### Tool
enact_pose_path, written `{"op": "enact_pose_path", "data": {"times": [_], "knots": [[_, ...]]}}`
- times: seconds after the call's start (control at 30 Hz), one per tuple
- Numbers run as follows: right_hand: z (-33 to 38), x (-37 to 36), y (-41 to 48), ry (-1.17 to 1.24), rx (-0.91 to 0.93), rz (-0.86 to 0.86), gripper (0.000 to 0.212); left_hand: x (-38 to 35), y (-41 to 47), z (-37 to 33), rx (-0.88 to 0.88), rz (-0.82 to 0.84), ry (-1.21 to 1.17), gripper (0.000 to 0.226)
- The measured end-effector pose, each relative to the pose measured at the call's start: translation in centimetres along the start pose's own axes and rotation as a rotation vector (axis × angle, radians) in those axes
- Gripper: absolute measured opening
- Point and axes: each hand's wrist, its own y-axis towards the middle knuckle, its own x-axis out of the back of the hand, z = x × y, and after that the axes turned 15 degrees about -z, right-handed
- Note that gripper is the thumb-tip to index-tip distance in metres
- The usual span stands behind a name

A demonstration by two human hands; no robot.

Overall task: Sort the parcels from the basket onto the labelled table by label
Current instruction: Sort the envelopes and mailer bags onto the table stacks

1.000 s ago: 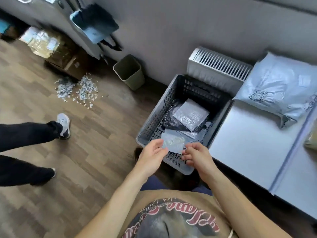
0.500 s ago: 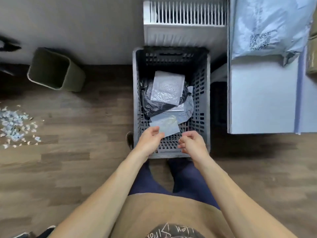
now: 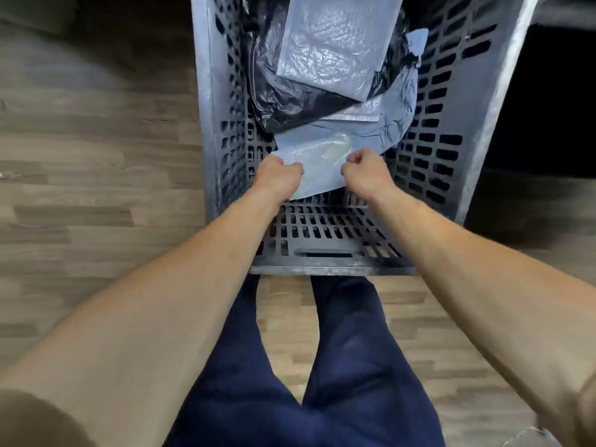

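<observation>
Head view: the left hand and right hand pinch the pale flat parcel with curled fingers, inside the grey basket. Beyond the fingers lie a black bag and a silver mailer.

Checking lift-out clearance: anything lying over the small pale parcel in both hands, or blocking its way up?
Nothing visible. Left hand and right hand hold the pale parcel directly; black bag and bubble mailer lie behind it, not over. Table out of view.
</observation>
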Motion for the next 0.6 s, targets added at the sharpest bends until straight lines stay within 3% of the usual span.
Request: {"op": "enact_pose_path", "data": {"times": [0.13, 0.23, 0.33, 0.6], "knots": [[-0.9, -0.8, 3.4, -0.028, 0.013, 0.018, 0.05, -2.5, 3.8, 0.6, 0.09, -0.04, -0.005, 0.053], [-2.0, -1.7, 4.7, -0.051, 0.043, 0.05, 0.039, -3.5, 5.4, 0.8, 0.128, -0.048, -0.027, 0.074], [-2.7, -2.6, 5.2, -0.008, 0.027, 0.057, 0.028, -4.4, 6.3, 1.4, 0.151, -0.057, -0.048, 0.079], [-2.8, -3.1, 5.0, 0.082, -0.035, 0.008, 0.039, -5.2, 7.4, 2.8, 0.163, -0.129, -0.105, 0.062]]}}
